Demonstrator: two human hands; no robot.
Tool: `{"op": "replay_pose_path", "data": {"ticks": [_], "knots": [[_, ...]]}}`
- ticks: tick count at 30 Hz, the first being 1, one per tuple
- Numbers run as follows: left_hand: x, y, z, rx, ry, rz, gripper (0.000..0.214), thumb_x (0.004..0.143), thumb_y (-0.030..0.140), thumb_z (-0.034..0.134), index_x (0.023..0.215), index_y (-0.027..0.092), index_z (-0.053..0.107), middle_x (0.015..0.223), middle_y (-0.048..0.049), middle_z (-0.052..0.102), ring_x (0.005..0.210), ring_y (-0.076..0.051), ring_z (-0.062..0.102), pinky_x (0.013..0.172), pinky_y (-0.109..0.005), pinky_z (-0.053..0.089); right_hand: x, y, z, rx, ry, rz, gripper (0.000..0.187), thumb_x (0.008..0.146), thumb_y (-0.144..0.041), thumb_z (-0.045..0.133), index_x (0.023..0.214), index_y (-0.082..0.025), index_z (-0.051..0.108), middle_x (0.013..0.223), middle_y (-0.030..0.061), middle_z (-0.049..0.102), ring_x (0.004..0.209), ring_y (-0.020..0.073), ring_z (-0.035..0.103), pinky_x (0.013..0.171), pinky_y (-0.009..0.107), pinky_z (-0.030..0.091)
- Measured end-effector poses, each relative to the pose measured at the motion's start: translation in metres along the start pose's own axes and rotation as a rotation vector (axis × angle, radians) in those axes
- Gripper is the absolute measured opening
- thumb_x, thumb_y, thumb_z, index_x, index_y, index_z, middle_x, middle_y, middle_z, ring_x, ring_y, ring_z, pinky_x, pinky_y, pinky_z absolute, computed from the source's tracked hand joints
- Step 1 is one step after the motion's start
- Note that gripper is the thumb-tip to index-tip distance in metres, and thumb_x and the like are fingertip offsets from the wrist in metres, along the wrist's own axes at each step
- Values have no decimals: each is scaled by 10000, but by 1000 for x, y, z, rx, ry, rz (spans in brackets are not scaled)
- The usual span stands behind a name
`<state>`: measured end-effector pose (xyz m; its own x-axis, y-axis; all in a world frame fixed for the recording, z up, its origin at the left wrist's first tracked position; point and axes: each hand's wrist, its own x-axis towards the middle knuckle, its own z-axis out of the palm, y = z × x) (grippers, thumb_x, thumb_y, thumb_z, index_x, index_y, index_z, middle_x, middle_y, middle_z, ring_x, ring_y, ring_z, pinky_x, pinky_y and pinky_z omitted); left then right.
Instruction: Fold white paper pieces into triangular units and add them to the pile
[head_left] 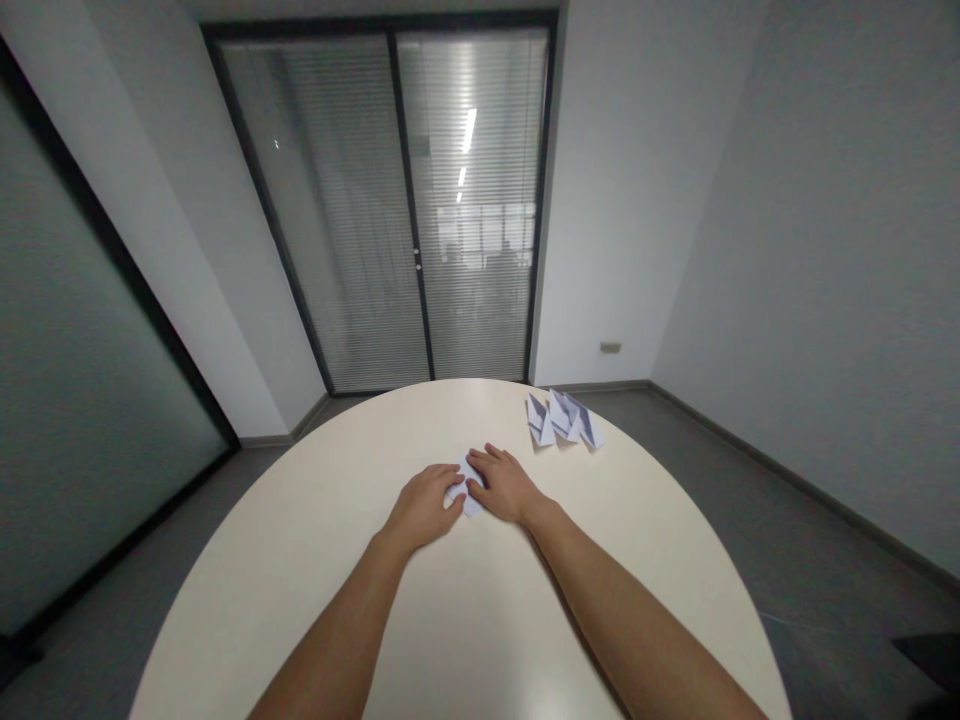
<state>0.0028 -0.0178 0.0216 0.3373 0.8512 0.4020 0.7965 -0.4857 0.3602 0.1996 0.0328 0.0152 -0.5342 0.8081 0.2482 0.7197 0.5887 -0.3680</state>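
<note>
A small piece of folded white paper [472, 506] lies on the table between my two hands. My left hand [427, 505] is at its left edge, with the thumb and fingers closed on it. From the right, my right hand [504, 484] holds the paper, its fingers over the far part and its thumb near the middle. Both hands cover much of the paper, so its full shape is hidden. Beyond my right hand, several folded white paper pieces [564, 417] with pointed ends lie in a row close to the far right rim.
The round cream table [315, 580] has a curved edge on the far side and both flanks. Behind it stand glass doors [375, 220] with blinds. A grey wall [840, 250] is on the right, and a dark-framed glass panel [67, 350] on the left.
</note>
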Motion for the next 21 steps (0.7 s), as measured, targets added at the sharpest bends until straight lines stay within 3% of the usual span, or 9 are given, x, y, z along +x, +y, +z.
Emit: {"op": "replay_pose_path", "data": {"ticks": [4, 12, 21], "knots": [[1, -2, 1, -1, 3, 0, 278, 920, 267, 600, 1154, 216, 742, 1291, -93, 705, 1216, -241, 632, 1100, -413, 476, 0, 2, 2, 5, 7, -28, 549, 915, -408, 584, 1415, -180, 574, 1522, 144, 513, 1457, 381, 374, 1179, 608, 281], [1, -2, 0, 56, -7, -4, 276, 928, 275, 587, 1145, 205, 743, 1299, -107, 699, 1216, -251, 635, 1095, -416, 475, 2, 1, -1, 4, 83, -114, 461, 849, -400, 666, 1244, -165, 697, 1349, 141, 660, 1376, 346, 487, 1176, 514, 335], [2, -7, 1, 76, -7, 5, 286, 917, 251, 603, 1167, 221, 738, 1294, -96, 702, 1211, -253, 631, 1087, -420, 465, 3, 7, 3, 16, 103, -212, 551, 837, -459, 690, 1293, -150, 678, 1333, 135, 671, 1298, 312, 556, 1176, 459, 345]]}}
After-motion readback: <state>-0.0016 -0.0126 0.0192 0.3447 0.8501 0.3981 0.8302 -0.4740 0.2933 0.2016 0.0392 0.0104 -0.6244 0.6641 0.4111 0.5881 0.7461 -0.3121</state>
